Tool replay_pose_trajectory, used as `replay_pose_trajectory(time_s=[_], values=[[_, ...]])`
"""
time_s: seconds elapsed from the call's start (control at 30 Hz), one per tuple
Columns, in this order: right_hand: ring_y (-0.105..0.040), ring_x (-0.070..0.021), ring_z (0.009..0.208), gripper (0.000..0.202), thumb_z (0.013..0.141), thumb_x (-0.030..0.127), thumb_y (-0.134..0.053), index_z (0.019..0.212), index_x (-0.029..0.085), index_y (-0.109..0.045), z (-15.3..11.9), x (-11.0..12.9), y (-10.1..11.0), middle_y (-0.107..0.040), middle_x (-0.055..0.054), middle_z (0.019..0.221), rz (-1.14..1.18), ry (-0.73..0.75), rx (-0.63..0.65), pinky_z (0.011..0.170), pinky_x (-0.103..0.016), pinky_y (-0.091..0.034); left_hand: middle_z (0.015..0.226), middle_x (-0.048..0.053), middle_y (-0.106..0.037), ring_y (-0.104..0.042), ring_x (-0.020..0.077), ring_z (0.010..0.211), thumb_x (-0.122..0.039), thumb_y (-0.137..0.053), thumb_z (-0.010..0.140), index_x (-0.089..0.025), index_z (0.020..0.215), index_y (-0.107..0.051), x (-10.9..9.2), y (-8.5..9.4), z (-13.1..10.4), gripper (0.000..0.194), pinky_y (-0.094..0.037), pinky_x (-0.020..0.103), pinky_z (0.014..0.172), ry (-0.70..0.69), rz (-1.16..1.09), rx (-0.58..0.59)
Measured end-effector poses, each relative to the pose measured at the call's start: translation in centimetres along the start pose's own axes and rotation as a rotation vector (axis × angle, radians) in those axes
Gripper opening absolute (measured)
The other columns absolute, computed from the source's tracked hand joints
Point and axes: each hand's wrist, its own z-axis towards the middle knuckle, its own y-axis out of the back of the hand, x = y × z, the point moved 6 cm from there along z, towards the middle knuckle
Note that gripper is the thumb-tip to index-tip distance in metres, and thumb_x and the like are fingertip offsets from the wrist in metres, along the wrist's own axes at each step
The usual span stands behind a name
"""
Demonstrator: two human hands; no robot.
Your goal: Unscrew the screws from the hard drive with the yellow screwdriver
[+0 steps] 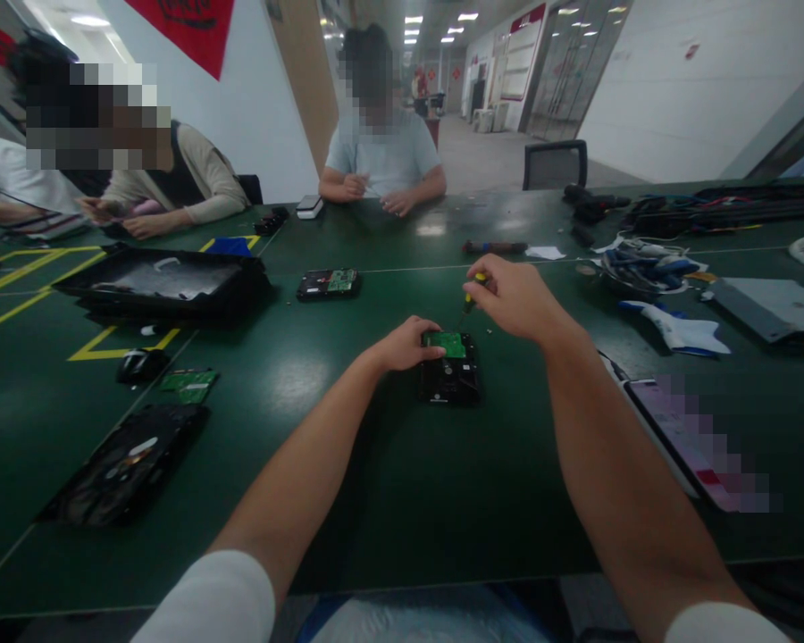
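A black hard drive [450,384] with a green circuit board [450,343] at its far end lies on the table in front of me. My left hand [407,344] grips its left side, the thumb resting across the board. Between the fingers of my right hand [509,290] is a yellow-and-black screwdriver [475,290], pointing down. Its thin tip comes down by the drive's far right corner; whether it touches a screw is too small to tell. A tiny screw [489,331] sits on the table just right of the drive.
On the left are another hard drive [327,283], a black tray [167,281], a mouse [142,364], a loose circuit board [191,384] and a black drive casing [130,460]. A phone [683,438], gloves [676,327] and cables lie right. Two people [383,156] [194,170] work across the table.
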Motion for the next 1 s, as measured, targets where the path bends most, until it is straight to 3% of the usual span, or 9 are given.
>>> replay_pose_trajectory(time_s=[0.43,0.7,1.0], values=[[-0.072,-0.0254,0.090,0.025,0.095,0.032,-0.061,0.110,0.022,-0.078,-0.19,0.40,0.14,-0.080,-0.007,0.094,0.050,0.058,0.086,0.080,-0.035,-0.048,0.129,0.012,-0.058,-0.063,0.0240,0.104,-0.051,-0.073,0.088,-0.019,0.140,-0.063,0.26,-0.08,0.13,0.062,-0.054,0.040,0.097,-0.012,-0.003,-0.004],[-0.071,-0.0300,0.110,0.027,0.094,0.022,-0.058,0.114,0.021,-0.077,-0.25,0.72,0.06,-0.078,-0.010,0.120,-0.009,0.137,0.100,0.096,-0.042,-0.049,0.128,0.012,-0.057,-0.062,0.0241,0.103,-0.050,-0.073,0.088,-0.018,0.140,-0.063,0.28,-0.12,0.18,0.061,-0.053,0.040,0.096,-0.022,-0.003,-0.003],[-0.069,-0.0266,0.088,0.016,0.093,0.034,-0.068,0.101,0.022,-0.073,-0.22,0.63,0.20,-0.078,-0.008,0.096,-0.041,0.058,0.046,0.079,-0.037,-0.045,0.128,0.012,-0.056,-0.062,0.0245,0.105,-0.049,-0.073,0.089,-0.020,0.138,-0.063,0.38,-0.25,0.20,0.058,-0.053,0.041,0.097,-0.022,-0.016,0.002]])
